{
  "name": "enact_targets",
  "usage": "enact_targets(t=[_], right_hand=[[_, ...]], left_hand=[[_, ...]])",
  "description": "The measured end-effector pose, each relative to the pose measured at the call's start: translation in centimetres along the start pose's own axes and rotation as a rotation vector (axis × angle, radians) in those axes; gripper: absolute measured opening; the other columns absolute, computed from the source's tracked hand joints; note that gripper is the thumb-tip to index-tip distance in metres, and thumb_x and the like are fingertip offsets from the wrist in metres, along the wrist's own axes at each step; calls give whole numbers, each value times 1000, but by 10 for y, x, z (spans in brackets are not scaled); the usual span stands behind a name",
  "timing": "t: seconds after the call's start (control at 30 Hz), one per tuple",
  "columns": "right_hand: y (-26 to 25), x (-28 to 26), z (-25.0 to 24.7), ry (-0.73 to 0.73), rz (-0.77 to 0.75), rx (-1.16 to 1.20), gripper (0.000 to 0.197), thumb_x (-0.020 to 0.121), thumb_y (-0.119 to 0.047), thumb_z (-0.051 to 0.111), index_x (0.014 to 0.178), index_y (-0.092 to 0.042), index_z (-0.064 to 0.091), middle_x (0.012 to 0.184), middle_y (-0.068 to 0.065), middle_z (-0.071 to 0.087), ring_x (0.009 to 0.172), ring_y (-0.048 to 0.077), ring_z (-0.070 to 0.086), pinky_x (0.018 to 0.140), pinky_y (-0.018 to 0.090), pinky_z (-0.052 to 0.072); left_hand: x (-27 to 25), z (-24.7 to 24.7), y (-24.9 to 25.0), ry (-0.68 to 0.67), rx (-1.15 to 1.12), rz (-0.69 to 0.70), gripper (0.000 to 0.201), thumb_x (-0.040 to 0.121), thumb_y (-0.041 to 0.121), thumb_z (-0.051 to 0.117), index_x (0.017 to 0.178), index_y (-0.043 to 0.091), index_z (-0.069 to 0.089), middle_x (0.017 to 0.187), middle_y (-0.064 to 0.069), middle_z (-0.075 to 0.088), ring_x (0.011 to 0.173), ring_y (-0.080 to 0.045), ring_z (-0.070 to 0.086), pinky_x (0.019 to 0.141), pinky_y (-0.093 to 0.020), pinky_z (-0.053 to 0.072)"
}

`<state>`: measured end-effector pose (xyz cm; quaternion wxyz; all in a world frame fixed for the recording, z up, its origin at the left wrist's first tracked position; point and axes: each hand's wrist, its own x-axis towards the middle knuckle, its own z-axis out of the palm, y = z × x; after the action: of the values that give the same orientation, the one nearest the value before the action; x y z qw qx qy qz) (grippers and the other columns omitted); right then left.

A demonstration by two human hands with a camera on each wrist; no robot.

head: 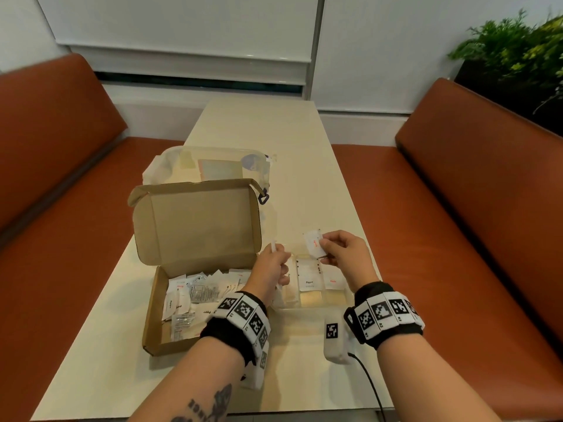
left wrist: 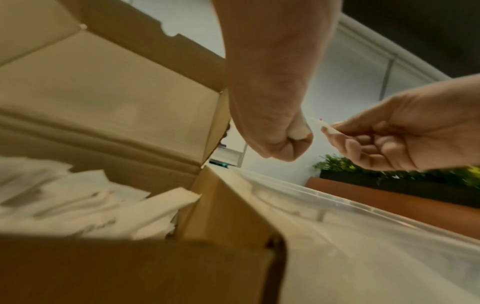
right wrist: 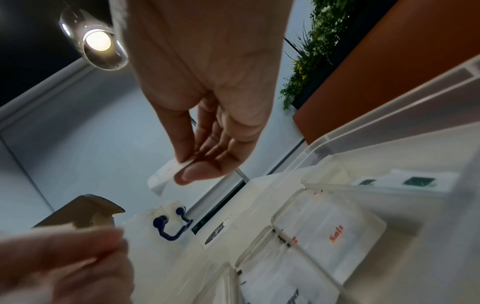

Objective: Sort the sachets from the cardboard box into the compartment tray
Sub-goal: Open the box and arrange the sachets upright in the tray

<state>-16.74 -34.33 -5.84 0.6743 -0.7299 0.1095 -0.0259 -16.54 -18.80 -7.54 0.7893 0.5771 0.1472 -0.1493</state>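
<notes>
Your right hand (head: pixel 341 251) pinches a white sachet with red print (head: pixel 313 242) over the far edge of the clear compartment tray (head: pixel 313 300). Your left hand (head: pixel 269 269) is curled around other white sachets (head: pixel 274 247), between the tray and the cardboard box (head: pixel 152 315). In the tray, sachets marked "Pepper" (head: pixel 308 283) and, in red, "Salt" (right wrist: pixel 335 236) lie in neighbouring compartments. The box, lid up, sits left of the tray, with loose sachets (head: pixel 195 293) inside, some reading "Pepper" or "Salt".

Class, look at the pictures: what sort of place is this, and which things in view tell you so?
Probably a cafe or restaurant booth: orange padded bench seats flank a long narrow table, a planter of greenery stands behind one seat, and a glass pendant lamp hangs overhead.
</notes>
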Motion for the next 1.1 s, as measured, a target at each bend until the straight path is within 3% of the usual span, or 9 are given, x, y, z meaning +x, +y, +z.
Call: enact_targets(t=[0.13,0.23,0.4,0.5,0.57,0.7,0.9,1.0,1.1], right_hand=[[6,-2,2,106,15,12,7,89,-8,61,82,-10,63,78,4,67,66,14,60,63,23,53],[9,-6,3,124,46,73,8,89,-10,60,83,-12,62,84,5,68,73,16,62,65,25,48],[11,-12,1,42,65,100,3,89,-9,60,89,-11,62,87,5,66,82,19,60,67,25,46],[6,-9,-7,-15,-2,-72,27,87,-15,66,112,-17,58,100,1,64,90,17,61,74,28,49],[1,-6,-13,-77,-50,-209,37,83,-12,70,118,-20,59,89,1,63,81,15,59,78,29,48],[-2,-4,-23,-165,-65,-288,15,79,-4,71,92,-11,70,78,9,68,71,15,62,74,26,51],[15,-1,-43,-16,-14,-269,17,76,-1,73,84,-12,63,70,7,60,64,16,59,63,23,52],[26,1,-48,31,-37,-432,11,77,-7,73,81,-16,68,69,3,64,63,11,60,66,22,49],[34,3,-45,26,-40,-637,7,75,-15,76,72,-16,70,68,-3,68,65,8,60,59,17,42]], left_hand=[[-2,12,-3,-39,161,50,9,95,24,54,90,16,53,64,5,35,52,-10,30,45,-21,29],[-1,17,-6,-46,251,90,23,90,35,62,102,16,61,62,6,39,53,-10,34,46,-19,33],[0,21,-9,-20,457,163,15,91,25,61,102,13,60,70,4,48,59,-10,42,48,-20,37],[2,19,-11,-37,625,227,16,91,20,60,95,6,62,70,-4,50,55,-11,40,49,-23,33],[4,19,-15,-60,651,234,22,90,20,61,97,0,61,74,-19,52,57,-20,42,51,-24,32],[2,21,-19,-55,512,177,15,91,23,60,96,10,64,69,2,51,61,-13,45,50,-22,37],[-2,22,-24,33,50,41,14,94,20,55,89,11,64,55,5,29,40,-7,27,38,-18,26],[-3,20,-27,17,-76,5,19,97,21,51,92,8,64,48,9,28,39,-5,24,37,-17,23],[-1,18,-31,8,-182,-47,25,99,23,46,94,6,64,47,7,29,39,-6,26,37,-17,22]])
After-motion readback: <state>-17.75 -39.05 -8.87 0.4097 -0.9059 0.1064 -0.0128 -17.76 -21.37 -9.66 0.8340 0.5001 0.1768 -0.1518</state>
